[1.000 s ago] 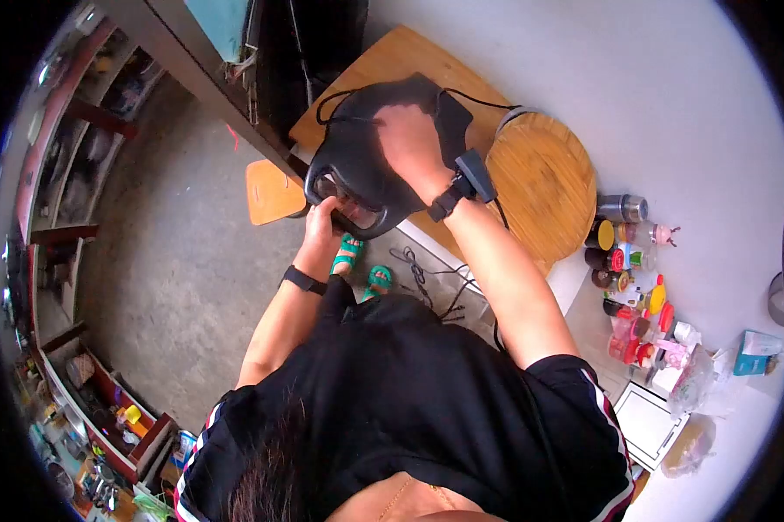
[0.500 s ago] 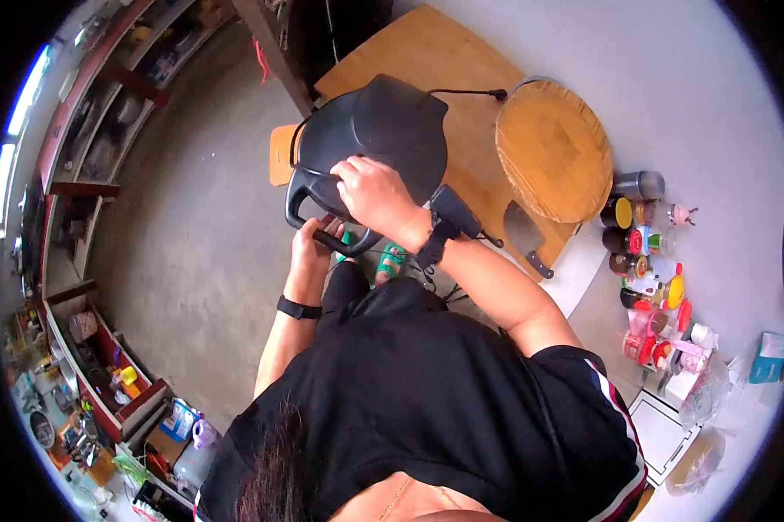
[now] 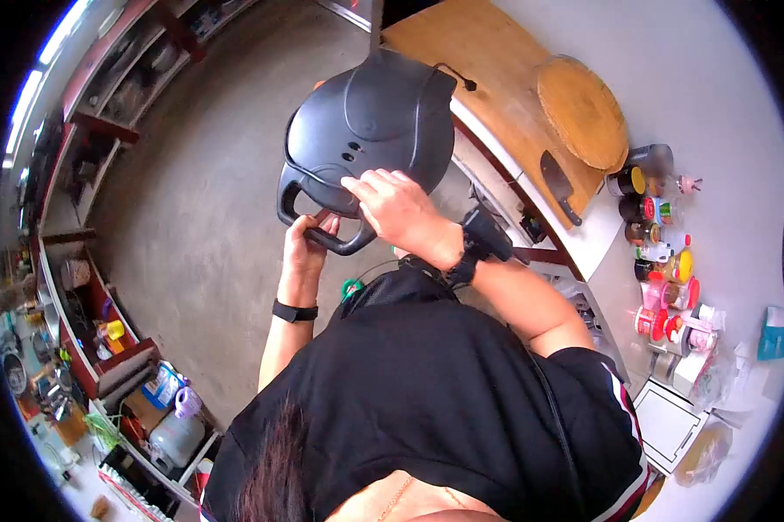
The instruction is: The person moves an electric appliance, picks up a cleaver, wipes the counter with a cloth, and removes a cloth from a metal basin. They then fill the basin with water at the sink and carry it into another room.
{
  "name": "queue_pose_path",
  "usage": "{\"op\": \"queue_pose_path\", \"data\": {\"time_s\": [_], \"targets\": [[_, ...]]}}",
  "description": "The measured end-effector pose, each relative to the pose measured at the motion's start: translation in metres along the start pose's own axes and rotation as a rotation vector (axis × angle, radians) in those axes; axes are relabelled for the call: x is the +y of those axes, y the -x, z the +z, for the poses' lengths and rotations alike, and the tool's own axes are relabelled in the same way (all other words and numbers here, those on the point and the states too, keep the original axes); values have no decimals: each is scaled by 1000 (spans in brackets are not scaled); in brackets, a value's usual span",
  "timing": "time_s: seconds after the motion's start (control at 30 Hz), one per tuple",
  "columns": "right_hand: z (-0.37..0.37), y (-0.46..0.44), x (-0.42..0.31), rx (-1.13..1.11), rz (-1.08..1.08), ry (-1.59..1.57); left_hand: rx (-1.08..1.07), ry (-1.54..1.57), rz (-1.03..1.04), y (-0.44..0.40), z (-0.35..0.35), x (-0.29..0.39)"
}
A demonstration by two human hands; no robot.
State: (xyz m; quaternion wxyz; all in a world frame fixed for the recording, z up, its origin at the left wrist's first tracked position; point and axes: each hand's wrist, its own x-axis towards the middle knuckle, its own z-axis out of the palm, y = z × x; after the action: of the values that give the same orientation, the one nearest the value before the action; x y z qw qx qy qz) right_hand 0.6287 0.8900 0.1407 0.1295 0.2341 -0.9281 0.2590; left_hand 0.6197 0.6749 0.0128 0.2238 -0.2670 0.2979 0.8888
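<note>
A round black appliance (image 3: 370,122) with a loop handle and a cord wrapped over its underside is held up in front of my body. My left hand (image 3: 308,242) is wrapped round the loop handle at its near edge. With fingers bent, my right hand (image 3: 396,207) presses on the appliance's near side and the cord there. The plug (image 3: 469,84) hangs out on the right over the wooden tabletop.
A round wooden board (image 3: 582,113) and a cleaver (image 3: 557,183) lie on the wooden table (image 3: 462,39) at the upper right. Jars and bottles (image 3: 649,209) line the wall. Open shelving (image 3: 92,235) stands at the left, beyond the concrete floor (image 3: 192,191).
The appliance has moved away from the table to over the floor, turning so more of its underside shows. My right hand has slid toward its near edge. The cleaver has come into view.
</note>
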Motion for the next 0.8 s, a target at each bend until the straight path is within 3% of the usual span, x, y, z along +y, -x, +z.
{"op": "queue_pose_path", "data": {"time_s": [0.13,0.27,0.4,0.57,0.67,0.73,0.8], "targets": [[-11,7,-51,41,-2,153,-4,52,14,63,-58,31],[-15,19,-65,160,58,83,45,88,47,114,-105,53],[3,56,-85,-6,174,-135,62,156,112,146,-123,52],[48,79,-93,-12,282,-383,96,189,174,159,-129,51],[79,99,-76,-33,428,-375,71,161,257,164,-129,54],[84,111,-76,-229,711,-420,77,177,230,169,-118,53],[135,152,-29,-283,652,-572,-25,184,222,166,-121,46]]}}
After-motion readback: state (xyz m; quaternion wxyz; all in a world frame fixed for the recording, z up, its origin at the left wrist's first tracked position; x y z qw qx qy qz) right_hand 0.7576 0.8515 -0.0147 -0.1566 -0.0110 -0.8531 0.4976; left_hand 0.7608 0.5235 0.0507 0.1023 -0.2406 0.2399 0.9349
